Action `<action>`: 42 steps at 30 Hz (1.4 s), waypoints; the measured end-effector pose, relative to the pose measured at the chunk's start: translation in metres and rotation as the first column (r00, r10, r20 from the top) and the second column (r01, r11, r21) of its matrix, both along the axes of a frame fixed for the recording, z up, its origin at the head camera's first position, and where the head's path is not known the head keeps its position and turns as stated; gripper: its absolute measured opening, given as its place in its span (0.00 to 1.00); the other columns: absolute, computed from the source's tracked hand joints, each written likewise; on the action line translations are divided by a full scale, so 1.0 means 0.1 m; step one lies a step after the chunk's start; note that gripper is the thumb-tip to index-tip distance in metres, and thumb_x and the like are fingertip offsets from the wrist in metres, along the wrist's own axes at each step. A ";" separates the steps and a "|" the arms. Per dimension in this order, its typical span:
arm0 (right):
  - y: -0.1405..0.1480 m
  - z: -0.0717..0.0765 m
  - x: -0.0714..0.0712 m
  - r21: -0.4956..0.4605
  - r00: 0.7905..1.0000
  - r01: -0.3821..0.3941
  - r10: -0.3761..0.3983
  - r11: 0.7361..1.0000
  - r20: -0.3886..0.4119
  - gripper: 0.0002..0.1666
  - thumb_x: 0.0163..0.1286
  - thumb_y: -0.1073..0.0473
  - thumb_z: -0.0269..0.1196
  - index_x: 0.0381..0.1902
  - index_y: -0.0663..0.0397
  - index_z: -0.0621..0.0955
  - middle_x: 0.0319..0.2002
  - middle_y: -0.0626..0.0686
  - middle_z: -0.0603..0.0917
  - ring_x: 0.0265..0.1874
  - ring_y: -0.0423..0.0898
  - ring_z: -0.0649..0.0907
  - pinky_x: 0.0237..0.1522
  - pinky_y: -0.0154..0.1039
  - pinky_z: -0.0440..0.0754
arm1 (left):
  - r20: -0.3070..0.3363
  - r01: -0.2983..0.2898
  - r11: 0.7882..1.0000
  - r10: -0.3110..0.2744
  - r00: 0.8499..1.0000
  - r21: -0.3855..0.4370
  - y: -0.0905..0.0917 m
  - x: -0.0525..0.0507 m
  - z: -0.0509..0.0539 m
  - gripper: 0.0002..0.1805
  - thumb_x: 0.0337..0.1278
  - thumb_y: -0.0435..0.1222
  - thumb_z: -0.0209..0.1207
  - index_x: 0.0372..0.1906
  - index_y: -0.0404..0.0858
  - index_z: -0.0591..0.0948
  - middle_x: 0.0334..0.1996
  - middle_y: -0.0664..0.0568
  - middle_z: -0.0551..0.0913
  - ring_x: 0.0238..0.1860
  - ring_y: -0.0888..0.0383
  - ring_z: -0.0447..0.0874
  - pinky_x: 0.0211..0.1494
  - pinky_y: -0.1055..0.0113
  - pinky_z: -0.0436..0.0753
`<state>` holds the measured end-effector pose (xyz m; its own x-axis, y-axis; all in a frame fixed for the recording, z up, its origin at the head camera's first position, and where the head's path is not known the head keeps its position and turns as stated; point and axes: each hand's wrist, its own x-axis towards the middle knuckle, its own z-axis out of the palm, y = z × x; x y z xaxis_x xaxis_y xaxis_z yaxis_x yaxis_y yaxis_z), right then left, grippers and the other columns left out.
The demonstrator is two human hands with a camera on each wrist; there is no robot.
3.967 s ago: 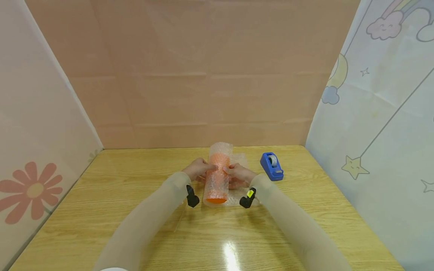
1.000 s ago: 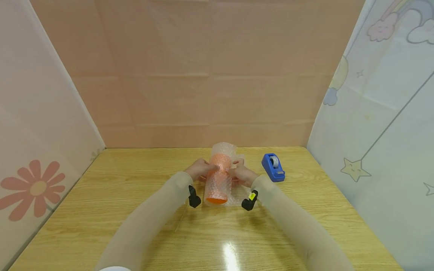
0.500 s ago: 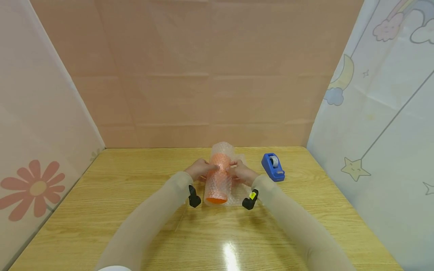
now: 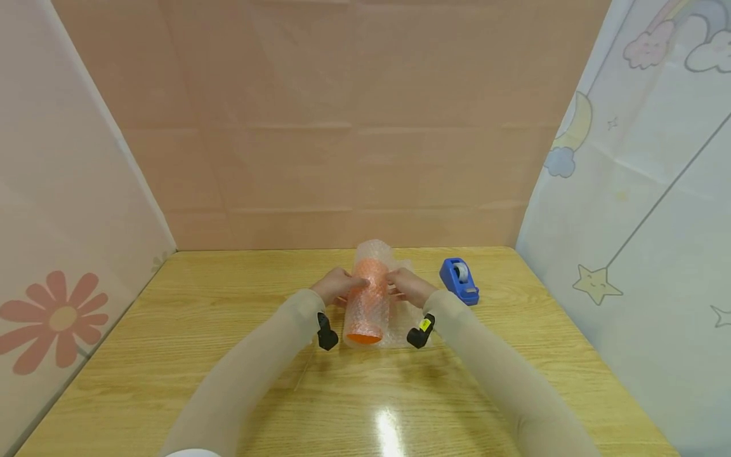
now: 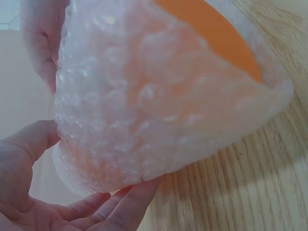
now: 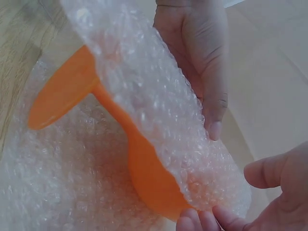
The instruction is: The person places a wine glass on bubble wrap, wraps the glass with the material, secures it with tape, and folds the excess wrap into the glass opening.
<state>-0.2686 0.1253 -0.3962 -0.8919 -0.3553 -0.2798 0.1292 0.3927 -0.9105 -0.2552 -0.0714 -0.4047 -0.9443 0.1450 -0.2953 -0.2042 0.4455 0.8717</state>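
An orange goblet with a round foot lies on its side inside a roll of bubble wrap. Its foot, stem and part of its bowl show in the right wrist view. My left hand holds the roll from the left, thumb on top and fingers underneath, as the left wrist view shows. On the other side my right hand curls round the wrap. In the right wrist view its fingertips are at the wrap's edge beside the bowl, and its thumb stands close to the roll's end.
A blue tape dispenser with a roll of clear tape stands right of the right hand. Flat bubble wrap spreads from the roll's right side over the wooden table. A beige backdrop rises behind, with patterned side walls.
My right hand has shifted slightly right, and its thumb now lies at the roll's side rather than over it. The left hand keeps its hold. The roll stays in nearly the same place.
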 end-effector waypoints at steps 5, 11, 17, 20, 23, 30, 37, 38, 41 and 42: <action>-0.04 0.00 -0.02 0.001 1.000 0.020 -0.020 1.000 0.000 0.12 0.74 0.60 0.48 0.43 0.64 0.74 0.46 0.55 0.73 0.40 0.47 0.76 0.51 0.44 0.77 | -0.005 0.001 1.000 0.000 1.000 0.002 0.00 0.00 0.00 0.24 0.57 0.49 0.62 0.46 0.32 0.78 0.44 0.44 0.81 0.40 0.49 0.83 0.42 0.58 0.85; -0.04 -0.03 -0.01 0.015 1.000 -0.012 0.012 1.000 0.008 0.18 0.73 0.58 0.50 0.53 0.68 0.69 0.60 0.64 0.69 0.58 0.61 0.74 0.60 0.54 0.75 | -0.006 -0.003 1.000 0.004 1.000 0.012 0.00 0.01 0.01 0.26 0.57 0.50 0.63 0.48 0.32 0.77 0.45 0.44 0.80 0.41 0.49 0.82 0.42 0.58 0.85; 0.00 -0.07 -0.01 0.002 0.999 -0.013 0.012 1.000 0.031 0.20 0.75 0.59 0.50 0.57 0.68 0.66 0.66 0.66 0.62 0.65 0.66 0.68 0.61 0.57 0.73 | -0.002 -0.018 1.000 0.019 1.000 0.016 0.05 0.04 0.03 0.28 0.57 0.50 0.63 0.51 0.32 0.72 0.47 0.43 0.77 0.44 0.48 0.81 0.46 0.56 0.84; 0.00 -0.08 0.00 -0.024 0.998 0.020 -0.019 1.000 0.053 0.20 0.76 0.60 0.49 0.58 0.68 0.64 0.67 0.65 0.62 0.66 0.65 0.67 0.64 0.57 0.70 | -0.001 -0.026 1.000 0.026 1.000 0.017 0.08 0.03 0.04 0.28 0.57 0.50 0.63 0.51 0.32 0.71 0.48 0.42 0.76 0.45 0.48 0.80 0.46 0.55 0.84; 0.01 -0.09 0.00 -0.036 0.997 0.044 -0.041 0.998 0.066 0.17 0.76 0.61 0.49 0.56 0.66 0.65 0.63 0.64 0.65 0.62 0.61 0.71 0.63 0.55 0.71 | -0.003 -0.031 1.000 0.031 1.000 0.005 0.11 0.04 0.05 0.28 0.57 0.49 0.64 0.51 0.33 0.70 0.48 0.43 0.75 0.45 0.48 0.80 0.47 0.54 0.83; 0.04 -0.08 0.02 -0.046 0.994 0.074 -0.070 0.996 0.085 0.07 0.75 0.61 0.50 0.45 0.60 0.70 0.47 0.54 0.70 0.43 0.49 0.73 0.51 0.47 0.78 | -0.021 -0.030 0.999 0.029 0.999 -0.025 0.14 0.04 0.09 0.25 0.57 0.48 0.64 0.46 0.34 0.70 0.45 0.44 0.75 0.42 0.49 0.79 0.45 0.55 0.84; 0.04 -0.06 0.04 -0.067 0.993 0.065 -0.058 0.996 0.101 0.05 0.75 0.62 0.49 0.38 0.57 0.70 0.43 0.52 0.71 0.40 0.47 0.74 0.44 0.41 0.78 | -0.019 -0.027 0.999 0.027 0.999 -0.022 0.14 0.03 0.11 0.26 0.57 0.47 0.64 0.49 0.33 0.69 0.46 0.43 0.75 0.43 0.48 0.80 0.44 0.55 0.85; 0.04 -0.06 0.04 -0.072 0.993 0.064 -0.057 0.995 0.105 0.05 0.76 0.62 0.49 0.37 0.57 0.70 0.42 0.52 0.71 0.39 0.47 0.74 0.44 0.41 0.78 | -0.019 -0.027 0.999 0.027 0.999 -0.021 0.14 0.02 0.11 0.27 0.57 0.47 0.65 0.50 0.33 0.69 0.47 0.43 0.75 0.43 0.48 0.81 0.44 0.55 0.85; 0.04 -0.06 0.03 -0.077 0.992 0.068 -0.059 0.995 0.115 0.06 0.76 0.62 0.49 0.37 0.57 0.71 0.42 0.52 0.72 0.39 0.46 0.74 0.44 0.40 0.78 | -0.021 -0.025 0.999 0.024 0.999 -0.022 0.14 0.02 0.12 0.27 0.57 0.47 0.65 0.50 0.33 0.69 0.47 0.43 0.76 0.44 0.48 0.81 0.44 0.55 0.85; 0.05 -0.06 0.03 -0.076 0.991 0.070 -0.060 0.995 0.116 0.06 0.76 0.62 0.49 0.37 0.57 0.71 0.42 0.52 0.71 0.39 0.46 0.74 0.43 0.40 0.78 | -0.022 -0.024 0.999 0.024 0.999 -0.023 0.13 0.02 0.13 0.26 0.57 0.47 0.64 0.50 0.33 0.70 0.47 0.43 0.76 0.44 0.48 0.81 0.44 0.55 0.85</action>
<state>-0.2657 0.1298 -0.4020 -0.8779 -0.3228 -0.3536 0.2563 0.3069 -0.9166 -0.2528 -0.0580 -0.3919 -0.9536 0.1154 -0.2780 -0.1966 0.4608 0.8655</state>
